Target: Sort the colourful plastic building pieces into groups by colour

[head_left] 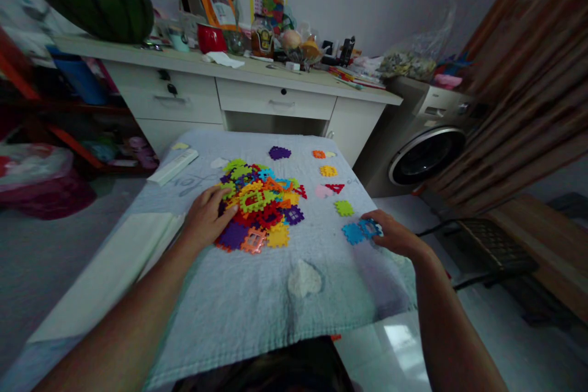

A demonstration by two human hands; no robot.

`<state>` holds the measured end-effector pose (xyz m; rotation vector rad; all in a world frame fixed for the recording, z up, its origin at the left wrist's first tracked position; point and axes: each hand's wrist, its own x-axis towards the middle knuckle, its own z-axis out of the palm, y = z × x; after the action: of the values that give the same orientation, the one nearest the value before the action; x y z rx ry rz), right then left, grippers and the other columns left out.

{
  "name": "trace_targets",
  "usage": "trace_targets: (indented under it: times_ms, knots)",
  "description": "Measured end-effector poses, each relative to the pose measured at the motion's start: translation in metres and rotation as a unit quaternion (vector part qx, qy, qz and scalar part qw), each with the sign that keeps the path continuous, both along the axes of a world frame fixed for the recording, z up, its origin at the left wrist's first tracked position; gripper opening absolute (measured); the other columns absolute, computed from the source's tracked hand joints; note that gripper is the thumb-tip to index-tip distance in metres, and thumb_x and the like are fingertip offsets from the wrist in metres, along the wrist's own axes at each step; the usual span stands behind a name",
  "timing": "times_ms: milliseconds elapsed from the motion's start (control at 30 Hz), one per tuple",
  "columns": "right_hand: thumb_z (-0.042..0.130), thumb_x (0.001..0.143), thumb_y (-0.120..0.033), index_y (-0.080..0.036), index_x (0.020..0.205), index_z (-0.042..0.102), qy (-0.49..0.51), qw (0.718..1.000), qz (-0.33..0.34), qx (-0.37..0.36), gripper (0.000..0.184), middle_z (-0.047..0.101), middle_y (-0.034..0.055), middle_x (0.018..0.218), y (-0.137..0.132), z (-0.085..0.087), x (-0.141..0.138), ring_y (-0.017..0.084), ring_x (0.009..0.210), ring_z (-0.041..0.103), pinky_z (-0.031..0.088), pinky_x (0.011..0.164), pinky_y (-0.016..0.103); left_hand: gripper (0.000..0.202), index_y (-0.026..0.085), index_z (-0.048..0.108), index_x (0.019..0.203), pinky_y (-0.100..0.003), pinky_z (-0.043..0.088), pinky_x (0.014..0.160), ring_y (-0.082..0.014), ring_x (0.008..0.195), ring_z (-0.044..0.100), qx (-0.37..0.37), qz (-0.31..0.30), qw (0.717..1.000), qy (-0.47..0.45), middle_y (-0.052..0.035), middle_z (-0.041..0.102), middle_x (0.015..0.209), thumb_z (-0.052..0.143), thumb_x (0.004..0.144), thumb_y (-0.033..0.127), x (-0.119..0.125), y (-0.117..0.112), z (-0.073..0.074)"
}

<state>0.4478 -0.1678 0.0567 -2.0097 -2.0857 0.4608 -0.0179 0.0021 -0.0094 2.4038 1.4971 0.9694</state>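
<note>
Nearest, the cloth on the bench (248,312) shows a pale heart patch (304,280). Beyond it to the right, the right hand (393,235) has its grip closed on a windowed blue tile (370,228), thumb and fingers at the tile's right edge. A solid blue tile (352,233) lies directly left of the windowed one, edge to edge; whether their teeth interlock cannot be told. To handle this piece well, I would keep it flat, pinch only the outer rim, and square its teeth to its neighbour's so that neither rides up. Light pressure should suit such thin-looking pieces.

Across to the left, the left hand (205,217) rests against the near-left side of a heaped pile of tiles (257,199), its thumb and fingers apart. The pile lies to the right of that grip and well left of the right one.

Just beyond the blue pair sits a green tile (344,208), then a red triangular tile (335,188), a yellow tile (328,171) and an orange tile (318,154). A purple tile (280,152) lies beyond the pile. Farthest stands a white drawer unit (261,98).
</note>
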Motion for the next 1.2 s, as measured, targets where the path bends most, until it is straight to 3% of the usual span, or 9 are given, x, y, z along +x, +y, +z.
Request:
trace_targets:
  times_ms: [200, 433, 733, 967, 1200]
  knots:
    - [0.059, 0.065, -0.012, -0.023, 0.127, 0.058, -0.022, 1.0, 0.005, -0.005, 0.063, 0.058, 0.0103, 0.131, -0.001, -0.005, -0.006, 0.026, 0.125, 0.052, 0.035, 0.109, 0.045, 0.05, 0.022, 0.054, 0.126, -0.046, 0.038, 0.11, -0.0282, 0.125, 0.048, -0.002, -0.008, 1.0, 0.008, -0.0104, 0.049, 0.131, 0.045, 0.088, 0.053, -0.002, 0.0, 0.001]
    - [0.072, 0.072, -0.032, -0.025, 0.127, 0.059, -0.028, 1.0, -0.006, -0.006, 0.056, 0.052, 0.0126, 0.134, 0.004, -0.004, -0.036, 0.03, 0.123, 0.049, 0.036, 0.105, 0.049, 0.051, 0.022, 0.053, 0.127, -0.047, 0.038, 0.11, -0.0292, 0.125, 0.048, -0.006, -0.01, 1.0, 0.011, -0.011, 0.049, 0.131, 0.044, 0.088, 0.054, -0.003, -0.001, 0.001]
    - [0.071, 0.074, -0.028, -0.023, 0.118, 0.064, -0.042, 0.999, 0.0, -0.014, 0.045, 0.056, 0.0116, 0.126, 0.014, 0.003, -0.04, 0.029, 0.116, 0.052, 0.038, 0.102, 0.046, 0.052, 0.021, 0.053, 0.127, -0.047, 0.038, 0.11, -0.0294, 0.125, 0.047, -0.006, -0.009, 1.0, 0.011, -0.0112, 0.049, 0.131, 0.044, 0.088, 0.054, -0.003, 0.0, 0.0]
    - [0.067, 0.08, -0.028, -0.021, 0.114, 0.065, -0.065, 0.997, -0.015, 0.038, 0.034, 0.062, 0.011, 0.118, 0.049, 0.011, -0.062, 0.026, 0.112, 0.055, 0.04, 0.099, 0.04, 0.05, 0.021, 0.053, 0.127, -0.046, 0.038, 0.111, -0.0289, 0.126, 0.047, 0.0, -0.012, 1.0, 0.007, -0.0109, 0.049, 0.131, 0.045, 0.089, 0.052, -0.003, 0.0, -0.001]
    - [0.062, 0.086, -0.024, -0.017, 0.115, 0.065, -0.067, 0.996, 0.039, 0.047, 0.03, 0.064, 0.0113, 0.119, 0.1, 0.015, -0.119, 0.024, 0.114, 0.056, 0.039, 0.098, 0.036, 0.05, 0.02, 0.053, 0.128, -0.047, 0.038, 0.111, -0.0294, 0.128, 0.047, 0.001, -0.004, 1.0, 0.006, -0.0115, 0.048, 0.134, 0.045, 0.089, 0.05, -0.002, 0.0, -0.002]
